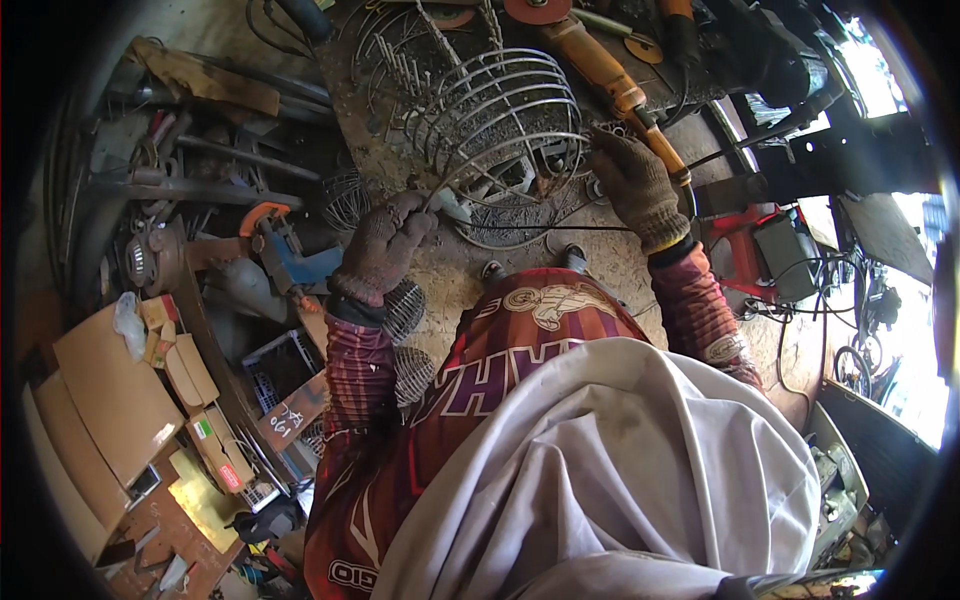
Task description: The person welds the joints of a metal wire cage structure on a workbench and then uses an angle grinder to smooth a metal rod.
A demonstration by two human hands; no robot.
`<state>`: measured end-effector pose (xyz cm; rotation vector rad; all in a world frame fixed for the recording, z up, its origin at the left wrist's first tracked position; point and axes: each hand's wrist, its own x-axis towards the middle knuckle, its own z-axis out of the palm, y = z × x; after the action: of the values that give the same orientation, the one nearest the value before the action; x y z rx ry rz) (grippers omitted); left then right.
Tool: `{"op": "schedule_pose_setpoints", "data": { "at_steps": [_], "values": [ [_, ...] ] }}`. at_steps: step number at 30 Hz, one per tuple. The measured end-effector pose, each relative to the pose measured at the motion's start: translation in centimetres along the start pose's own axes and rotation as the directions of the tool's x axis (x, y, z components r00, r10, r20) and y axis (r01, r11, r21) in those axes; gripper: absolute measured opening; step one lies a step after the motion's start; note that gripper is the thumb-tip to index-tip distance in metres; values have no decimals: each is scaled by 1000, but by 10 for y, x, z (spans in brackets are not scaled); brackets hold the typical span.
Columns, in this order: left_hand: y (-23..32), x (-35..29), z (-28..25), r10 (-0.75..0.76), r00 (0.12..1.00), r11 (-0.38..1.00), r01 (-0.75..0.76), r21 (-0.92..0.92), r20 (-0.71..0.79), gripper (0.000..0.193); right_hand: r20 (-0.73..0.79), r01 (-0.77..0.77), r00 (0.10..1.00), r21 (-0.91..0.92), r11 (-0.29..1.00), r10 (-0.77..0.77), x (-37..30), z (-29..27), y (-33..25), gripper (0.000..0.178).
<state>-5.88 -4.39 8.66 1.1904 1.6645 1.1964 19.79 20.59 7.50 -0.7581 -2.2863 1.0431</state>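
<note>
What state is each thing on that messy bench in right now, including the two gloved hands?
Left hand: gloved, closed on a bent wire.
Right hand: gloved, resting on the wire cage's right side.
Wire cage: unfinished, lying on its side, ribs open.
Bent wire: curved, one end held in the left hand.
Angle grinder: lying on the bench, not held.
Cardboard boxes: flattened, piled at the left.

Both arms reach forward and up from the lower edge in tight maroon patterned sleeves, elbows bent, each ending in a worn brown-grey knitted work glove. The left hand (385,245) is curled into a closed fist, knuckles turned up, thumb side toward the middle. The right hand (638,185) lies flatter and higher, its back facing up, fingers (610,150) bent forward and downward in a loose grasp.
</note>
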Motion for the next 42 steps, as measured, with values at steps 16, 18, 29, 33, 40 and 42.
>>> {"op": "schedule_pose_setpoints", "data": {
  "at_steps": [16,18,29,33,40,42],
  "values": [
    [-27,23,53,133,922,866,70,495,-364,28,-75,183,976,-238,954,-206,24,8,63,29],
    [-33,20,54,173,913,833,65,550,-369,29,-32,186,980,-224,957,-198,21,7,66,32],
    [-21,17,65,94,858,950,75,304,-506,30,20,-273,954,-358,893,300,27,-77,42,71],
    [-21,17,60,100,871,952,58,302,-482,32,171,-305,902,-398,865,396,31,-73,60,72],
    [-31,10,64,18,843,978,97,184,-538,32,308,-433,814,-246,867,493,43,-80,83,55],
    [-39,6,61,35,847,976,86,202,-530,29,377,-515,748,-188,836,545,51,-88,78,50]
  ]
}}
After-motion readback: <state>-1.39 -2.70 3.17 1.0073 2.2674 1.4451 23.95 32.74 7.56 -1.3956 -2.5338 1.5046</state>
